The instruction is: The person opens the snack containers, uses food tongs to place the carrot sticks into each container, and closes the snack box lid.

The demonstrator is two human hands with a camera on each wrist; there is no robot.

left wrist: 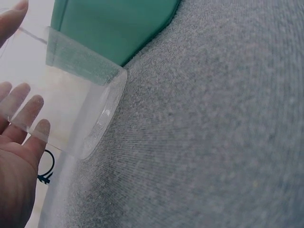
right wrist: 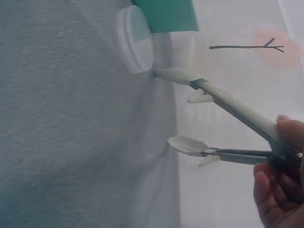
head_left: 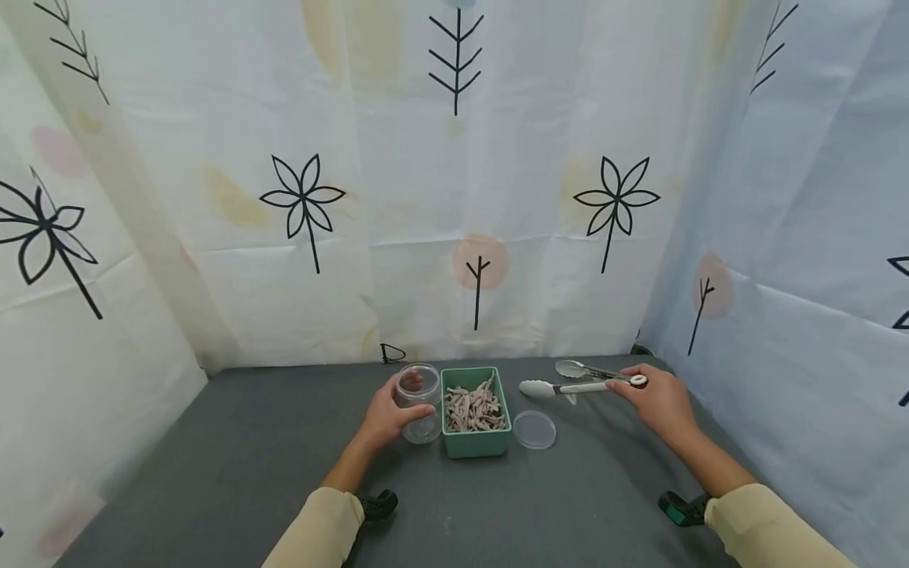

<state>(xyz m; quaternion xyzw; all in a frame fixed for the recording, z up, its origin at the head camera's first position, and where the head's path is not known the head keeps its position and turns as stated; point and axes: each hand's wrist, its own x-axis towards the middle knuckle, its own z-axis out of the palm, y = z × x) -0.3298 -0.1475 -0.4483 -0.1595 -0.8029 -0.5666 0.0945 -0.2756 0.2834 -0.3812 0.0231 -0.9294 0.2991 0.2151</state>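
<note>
A clear, empty-looking plastic jar (head_left: 422, 428) without a lid stands on the dark cloth, and my left hand (head_left: 383, 415) grips it with the thumb on the near side and fingers round the back. Touching or nearly touching its right side is a green rectangular tub (head_left: 476, 446), filled with pale greyish, twisted strips (head_left: 474, 409). A round clear lid (head_left: 535, 430) lies right of the tub. My right hand (head_left: 662, 401) holds a pair of tongs (head_left: 584, 387) near the hinged end. Their white tips are spread apart, pointing left, with nothing between them.
Dark grey cloth (head_left: 234, 450) covers the table. White patterned curtains (head_left: 398, 300) enclose it at the back and both sides, and the right one (head_left: 767, 355) hangs close to my right hand.
</note>
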